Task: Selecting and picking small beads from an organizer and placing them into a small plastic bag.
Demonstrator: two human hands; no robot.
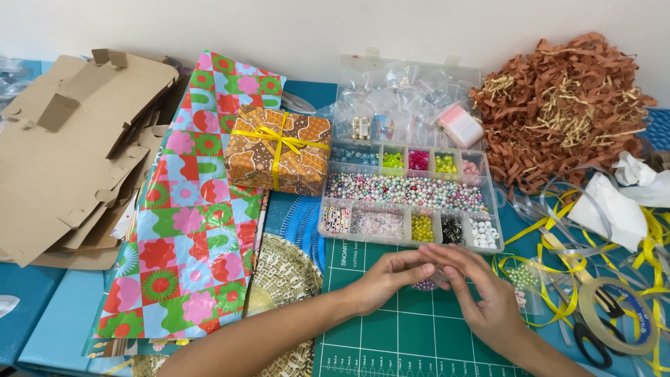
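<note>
Pinching a small cluster of pale lilac beads (424,284) between the fingertips of left hand (389,277) and right hand (481,297), both closed narrowly on it, just above the green gridded cutting mat (391,335). Just beyond, a clear plastic compartment box of mixed coloured beads (410,197), lid open. Further left, a brown patterned gift box tied with yellow ribbon (278,150) on bright floral wrapping paper (188,230). At right, a tape roll (621,314) and brown shredded paper (562,105).
</note>
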